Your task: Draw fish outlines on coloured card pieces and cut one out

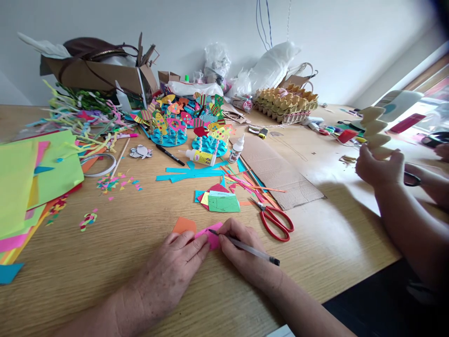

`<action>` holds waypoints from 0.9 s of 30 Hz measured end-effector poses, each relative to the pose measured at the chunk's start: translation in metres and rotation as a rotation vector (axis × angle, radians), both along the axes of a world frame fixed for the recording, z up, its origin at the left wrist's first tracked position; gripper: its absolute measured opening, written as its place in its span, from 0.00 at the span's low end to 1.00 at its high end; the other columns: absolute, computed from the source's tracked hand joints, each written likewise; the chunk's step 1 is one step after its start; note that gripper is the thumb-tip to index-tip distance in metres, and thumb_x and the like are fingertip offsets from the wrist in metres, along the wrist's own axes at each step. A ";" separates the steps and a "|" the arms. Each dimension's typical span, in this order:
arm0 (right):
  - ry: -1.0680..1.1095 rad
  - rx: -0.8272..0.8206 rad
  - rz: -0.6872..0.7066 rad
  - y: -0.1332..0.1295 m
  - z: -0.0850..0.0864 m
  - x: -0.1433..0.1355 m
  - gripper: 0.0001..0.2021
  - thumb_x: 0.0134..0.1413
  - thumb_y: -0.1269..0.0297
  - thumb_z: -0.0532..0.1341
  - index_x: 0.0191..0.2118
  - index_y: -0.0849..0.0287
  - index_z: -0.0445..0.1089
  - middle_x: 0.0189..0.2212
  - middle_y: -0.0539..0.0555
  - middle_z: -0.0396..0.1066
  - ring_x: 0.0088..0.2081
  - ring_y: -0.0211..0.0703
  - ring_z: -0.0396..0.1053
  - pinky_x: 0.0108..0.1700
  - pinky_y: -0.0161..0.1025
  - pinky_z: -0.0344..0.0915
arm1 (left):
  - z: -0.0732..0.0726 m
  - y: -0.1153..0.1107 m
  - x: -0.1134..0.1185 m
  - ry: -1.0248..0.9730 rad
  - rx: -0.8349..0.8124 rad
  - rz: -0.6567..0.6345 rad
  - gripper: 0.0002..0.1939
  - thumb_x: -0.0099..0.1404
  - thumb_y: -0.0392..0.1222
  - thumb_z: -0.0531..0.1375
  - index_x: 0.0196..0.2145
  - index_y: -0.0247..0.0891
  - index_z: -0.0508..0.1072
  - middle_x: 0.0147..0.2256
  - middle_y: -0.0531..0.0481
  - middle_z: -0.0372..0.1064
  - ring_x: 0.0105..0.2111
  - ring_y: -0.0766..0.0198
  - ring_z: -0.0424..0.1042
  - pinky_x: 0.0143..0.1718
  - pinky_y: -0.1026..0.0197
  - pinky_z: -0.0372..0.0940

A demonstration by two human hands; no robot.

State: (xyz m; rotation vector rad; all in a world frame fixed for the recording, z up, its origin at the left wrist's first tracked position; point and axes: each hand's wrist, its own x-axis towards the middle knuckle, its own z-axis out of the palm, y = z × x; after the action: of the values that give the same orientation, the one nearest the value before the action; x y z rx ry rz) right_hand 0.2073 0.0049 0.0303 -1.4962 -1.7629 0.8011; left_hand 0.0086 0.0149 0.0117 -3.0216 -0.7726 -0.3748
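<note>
A small pink paper (214, 240) lies on the table between my hands. My left hand (177, 264) presses on its left part with the fingers together, and an orange paper piece (185, 225) shows just beyond those fingers. My right hand (242, 252) is closed round a pen (255, 252), whose tip touches the pink paper. Farther forward lies a green paper with a drawn fish (224, 202), on top of red, yellow and blue pieces. Red-handled scissors (276, 223) rest open to the right of it.
Glue bottles (236, 150), blue strips (189, 174) and paper-fish models (170, 128) stand or lie ahead. Cardboard (280, 173) is at front right. Coloured sheets (35, 182) fill the left. At right, another person's hands (380, 168) hold a wavy cut-out and scissors.
</note>
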 end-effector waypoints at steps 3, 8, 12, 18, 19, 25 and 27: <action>-0.009 -0.002 -0.004 0.000 0.000 0.000 0.05 0.49 0.70 0.53 0.24 0.55 0.58 0.16 0.44 0.61 0.20 0.35 0.57 0.25 0.33 0.55 | 0.001 0.000 0.000 0.004 0.007 -0.002 0.23 0.66 0.26 0.47 0.58 0.32 0.62 0.54 0.44 0.66 0.46 0.55 0.64 0.46 0.53 0.61; -0.017 -0.002 0.007 0.001 0.000 0.000 0.05 0.47 0.70 0.53 0.24 0.55 0.58 0.17 0.44 0.60 0.20 0.36 0.57 0.26 0.33 0.55 | 0.000 0.000 0.000 -0.008 0.008 -0.003 0.24 0.65 0.26 0.47 0.57 0.30 0.62 0.54 0.45 0.66 0.46 0.54 0.63 0.45 0.52 0.61; 0.008 -0.009 -0.007 0.000 0.000 0.000 0.05 0.47 0.70 0.53 0.24 0.55 0.57 0.16 0.44 0.60 0.20 0.36 0.57 0.25 0.33 0.54 | 0.000 0.000 0.000 -0.005 0.001 -0.010 0.23 0.65 0.26 0.47 0.57 0.30 0.63 0.55 0.45 0.65 0.46 0.53 0.62 0.45 0.52 0.61; -0.015 -0.020 -0.022 0.000 -0.001 0.000 0.05 0.48 0.69 0.53 0.24 0.55 0.58 0.16 0.44 0.59 0.20 0.36 0.57 0.26 0.33 0.54 | 0.002 0.001 0.001 -0.022 0.001 -0.016 0.23 0.65 0.25 0.47 0.58 0.30 0.62 0.53 0.45 0.66 0.45 0.54 0.63 0.44 0.53 0.60; -0.013 -0.020 -0.021 0.001 -0.001 0.000 0.05 0.48 0.69 0.53 0.24 0.55 0.58 0.16 0.44 0.59 0.20 0.36 0.57 0.26 0.33 0.54 | 0.002 0.001 0.001 -0.024 0.001 -0.015 0.24 0.65 0.25 0.47 0.58 0.30 0.62 0.53 0.45 0.66 0.45 0.54 0.63 0.44 0.53 0.60; -0.016 -0.005 -0.009 0.000 -0.002 0.001 0.05 0.47 0.70 0.53 0.24 0.55 0.58 0.17 0.44 0.59 0.20 0.36 0.57 0.26 0.33 0.54 | 0.001 0.001 0.001 -0.005 0.001 -0.009 0.24 0.65 0.25 0.46 0.59 0.31 0.61 0.54 0.45 0.66 0.46 0.54 0.63 0.44 0.52 0.61; -0.029 0.004 -0.010 0.000 -0.001 0.001 0.05 0.46 0.71 0.52 0.24 0.55 0.58 0.17 0.44 0.59 0.21 0.36 0.57 0.26 0.33 0.54 | 0.001 0.001 0.000 -0.006 0.002 -0.004 0.24 0.65 0.26 0.46 0.59 0.31 0.60 0.54 0.45 0.66 0.46 0.54 0.63 0.44 0.52 0.61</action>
State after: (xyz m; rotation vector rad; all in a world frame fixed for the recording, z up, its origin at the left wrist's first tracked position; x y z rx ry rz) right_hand 0.2085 0.0049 0.0289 -1.5199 -1.7757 0.7747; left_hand 0.0089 0.0158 0.0123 -3.0216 -0.7661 -0.3841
